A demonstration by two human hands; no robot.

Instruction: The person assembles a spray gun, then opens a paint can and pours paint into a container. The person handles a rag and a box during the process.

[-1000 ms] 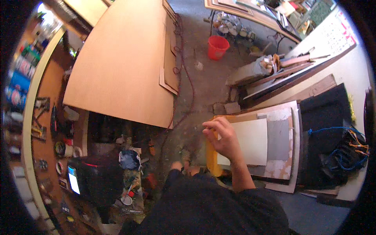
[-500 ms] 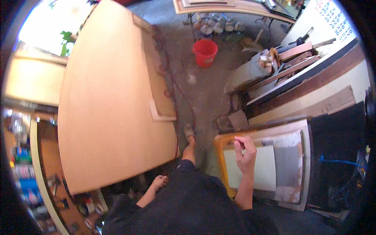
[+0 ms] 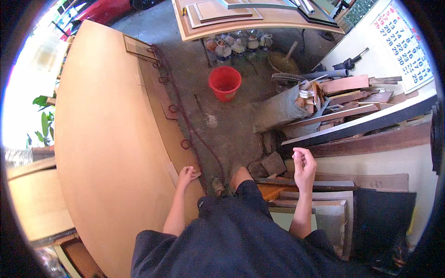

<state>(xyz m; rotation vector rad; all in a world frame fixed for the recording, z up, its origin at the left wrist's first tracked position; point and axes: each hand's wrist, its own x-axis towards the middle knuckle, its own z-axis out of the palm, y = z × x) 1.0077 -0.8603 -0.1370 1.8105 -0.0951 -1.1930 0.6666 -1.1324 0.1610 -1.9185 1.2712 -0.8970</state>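
My left hand (image 3: 187, 176) hangs over the near right edge of a large pale wooden panel (image 3: 106, 139). Its fingers are loosely bent and apart, and nothing shows in them. On the other side, my right hand (image 3: 304, 166) is raised in front of several boards leaning at the right. Its fingers curl toward the thumb like a pinch; whether anything small sits between them I cannot make out. Below, my shoe (image 3: 218, 186) stands on the floor between the panel and the boards.
A red bucket (image 3: 225, 83) stands on the concrete floor ahead. A dark red hose (image 3: 185, 116) runs along the panel. Wood offcuts (image 3: 347, 97) and a grey sack (image 3: 282, 109) lie to the right. Farther off, a table (image 3: 199, 32) carries frames, with plastic jugs (image 3: 236, 45) beneath.
My view has shifted forward and the other leg now leads. My left hand has risen from below the panel's near edge to over its right edge. My right hand stays raised.
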